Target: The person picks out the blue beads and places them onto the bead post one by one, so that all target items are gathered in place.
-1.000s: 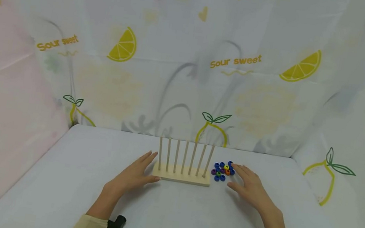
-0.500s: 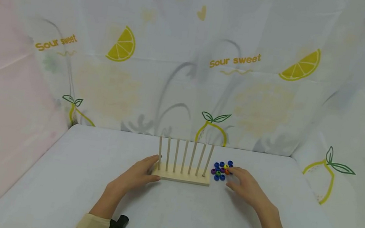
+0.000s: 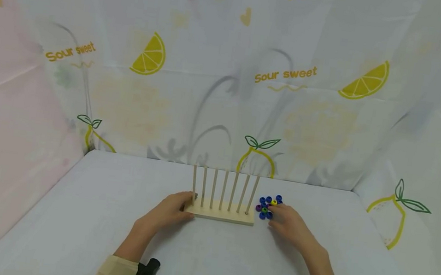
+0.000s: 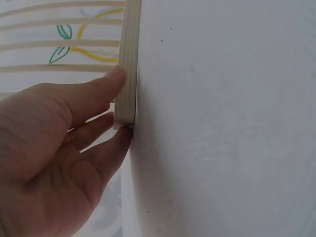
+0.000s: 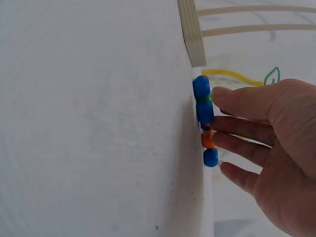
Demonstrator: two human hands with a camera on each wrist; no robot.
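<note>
A pale wooden peg stand, with several upright rods on a flat base, stands mid-table. My left hand holds the base's left end; in the left wrist view the thumb lies on the front edge of the base and the fingers lie at its end. Just right of the stand is a cluster of small round beads, mostly blue, plus yellow, green and purple ones. Over their right side hovers my right hand, thumb and fingers apart. In the right wrist view an orange bead sits by the fingertips.
A white-covered table lies under everything. Behind it hangs a lemon-printed curtain, with a pinkish cloth at the left side. Black wrist-worn cameras sit at both cuffs.
My left hand has moved inward and closed on the stand's left end. My right hand has moved left and lower over the beads, covering more of them. Stand and beads look unmoved.
</note>
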